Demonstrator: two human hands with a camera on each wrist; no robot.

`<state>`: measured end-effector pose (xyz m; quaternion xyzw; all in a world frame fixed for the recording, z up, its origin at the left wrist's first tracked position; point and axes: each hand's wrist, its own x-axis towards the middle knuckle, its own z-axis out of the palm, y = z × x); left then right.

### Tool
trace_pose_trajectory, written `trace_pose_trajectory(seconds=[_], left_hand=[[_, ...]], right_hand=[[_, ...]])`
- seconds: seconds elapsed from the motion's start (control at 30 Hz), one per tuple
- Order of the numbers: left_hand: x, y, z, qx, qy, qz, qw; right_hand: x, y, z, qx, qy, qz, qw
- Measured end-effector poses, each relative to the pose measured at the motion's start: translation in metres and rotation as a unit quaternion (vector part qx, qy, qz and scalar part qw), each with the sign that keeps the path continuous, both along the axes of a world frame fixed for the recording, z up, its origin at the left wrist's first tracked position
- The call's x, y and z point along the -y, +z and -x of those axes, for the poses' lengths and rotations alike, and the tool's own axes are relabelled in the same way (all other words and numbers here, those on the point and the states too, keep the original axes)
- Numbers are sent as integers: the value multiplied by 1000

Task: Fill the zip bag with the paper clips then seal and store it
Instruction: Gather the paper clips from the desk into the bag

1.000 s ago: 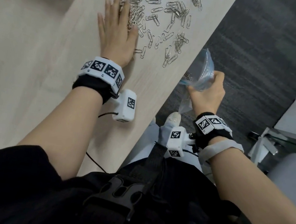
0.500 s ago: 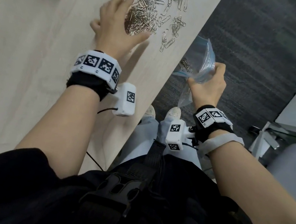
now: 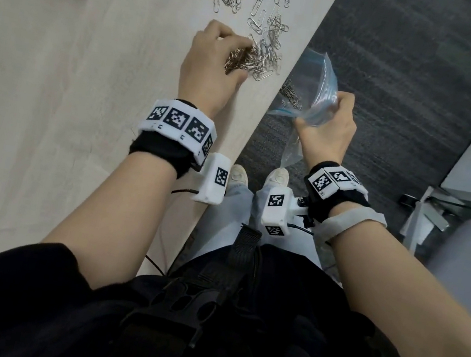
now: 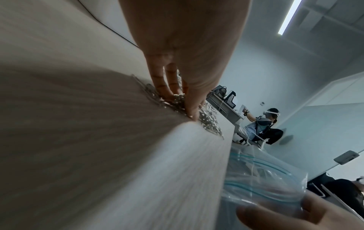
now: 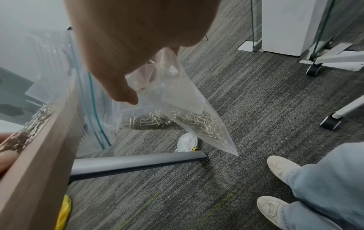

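The left hand (image 3: 212,63) cups a heap of paper clips (image 3: 254,59) at the counter (image 3: 52,118) edge, fingers curled over them and knuckles raised. The filling step is in hand. Just off the edge and slightly below it, the right hand (image 3: 327,128) pinches the zip bag (image 3: 310,88) at its mouth, held agape; some clips already lie in its bottom. Next, probably, the heap must be swept over the edge into that mouth, so the bag needs to sit close under the rim.
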<state>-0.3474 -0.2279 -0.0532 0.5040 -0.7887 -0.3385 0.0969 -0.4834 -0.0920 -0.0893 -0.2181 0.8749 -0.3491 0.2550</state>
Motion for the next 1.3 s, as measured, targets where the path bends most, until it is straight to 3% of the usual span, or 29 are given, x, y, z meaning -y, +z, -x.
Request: trace_pose_trajectory(seconds=[0.27,0.4,0.57,0.87,0.97,1.03,1.17,1.3], left_hand=[[10,18,-5,37,-58,16,998],[8,20,16,49,-134,24,989],[-1,7,42,48,-146,57,986],[-1,12,24,78,-119,51,988],[1,21,4,41,-68,38,996],[5,26,-11,40,-41,11,998],[14,25,-32,78,-65,-73,992],[14,14,-31,30,-50,-91,994]], right_hand=[[-2,-2,2,3,3,-4,1000],[-3,-3,2,-4,10,4,1000],[-4,-7,3,-5,17,-8,1000],[-4,-4,-1,11,22,-5,1000],[-6,-2,-4,16,24,0,1000],[-7,-2,-4,21,22,0,1000],[-9,-1,-5,22,21,4,1000],[-9,-1,-4,20,22,-2,1000]])
